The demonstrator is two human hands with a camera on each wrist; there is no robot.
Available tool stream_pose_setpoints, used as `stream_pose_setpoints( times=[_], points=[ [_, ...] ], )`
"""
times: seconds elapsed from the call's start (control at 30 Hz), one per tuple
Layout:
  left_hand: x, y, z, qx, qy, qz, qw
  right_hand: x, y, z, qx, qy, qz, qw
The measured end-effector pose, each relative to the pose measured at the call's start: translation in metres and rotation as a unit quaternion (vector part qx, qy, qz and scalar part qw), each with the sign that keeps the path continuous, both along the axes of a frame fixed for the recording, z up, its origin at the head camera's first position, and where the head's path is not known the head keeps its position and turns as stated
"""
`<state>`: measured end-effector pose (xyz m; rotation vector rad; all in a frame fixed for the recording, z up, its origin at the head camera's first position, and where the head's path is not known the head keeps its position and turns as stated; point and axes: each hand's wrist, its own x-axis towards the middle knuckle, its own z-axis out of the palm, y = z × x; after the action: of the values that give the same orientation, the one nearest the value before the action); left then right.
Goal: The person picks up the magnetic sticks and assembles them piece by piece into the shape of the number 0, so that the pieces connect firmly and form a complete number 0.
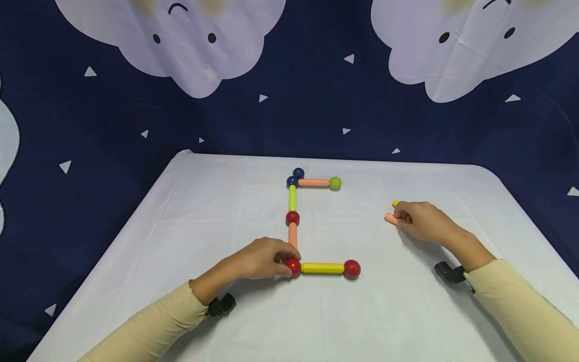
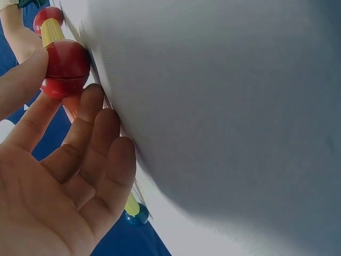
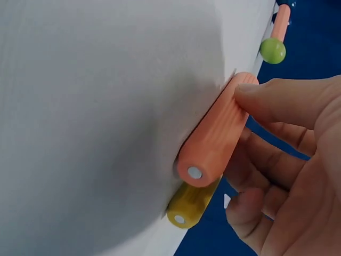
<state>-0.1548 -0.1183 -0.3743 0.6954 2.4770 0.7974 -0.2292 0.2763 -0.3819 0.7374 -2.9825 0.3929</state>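
Note:
My left hand [image 1: 264,259] pinches a red ball [image 2: 66,66] between thumb and index finger, its other fingers loosely bent. That ball sits at the lower corner of a figure of magnetic rods and balls, joining a peach rod [image 1: 293,234] and a yellow rod [image 1: 322,268] that ends in another red ball [image 1: 352,269]. Over at the right, my right hand [image 1: 422,221] has its thumb on a loose peach magnetic rod [image 3: 218,133] and fingers at its far side. Close beside that rod lies a loose yellow rod [image 3: 192,202], mostly hidden by it. Both show round metal ends.
Farther up the figure are a red ball [image 1: 292,217], a lime rod [image 1: 292,198], two dark blue balls [image 1: 292,181], a peach rod [image 1: 313,183] and a green ball [image 1: 335,183]. A white cloth covers the table [image 1: 217,201]. Behind hangs a navy cloud-print backdrop [image 1: 307,110].

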Motion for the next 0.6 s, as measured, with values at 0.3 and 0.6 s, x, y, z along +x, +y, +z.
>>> stream_pose_setpoints(
  times=[0.3,0.6],
  points=[
    [-0.0004,-0.0008,-0.0004,0.000,0.001,-0.001,1.0000,-0.0008,0.0009,0.0004,-0.003,-0.043,-0.012,0.9990],
    [-0.0003,-0.0015,-0.0013,0.002,0.002,-0.003,1.0000,-0.0007,0.0010,0.0013,-0.055,-0.080,-0.005,0.9952]
  ],
)
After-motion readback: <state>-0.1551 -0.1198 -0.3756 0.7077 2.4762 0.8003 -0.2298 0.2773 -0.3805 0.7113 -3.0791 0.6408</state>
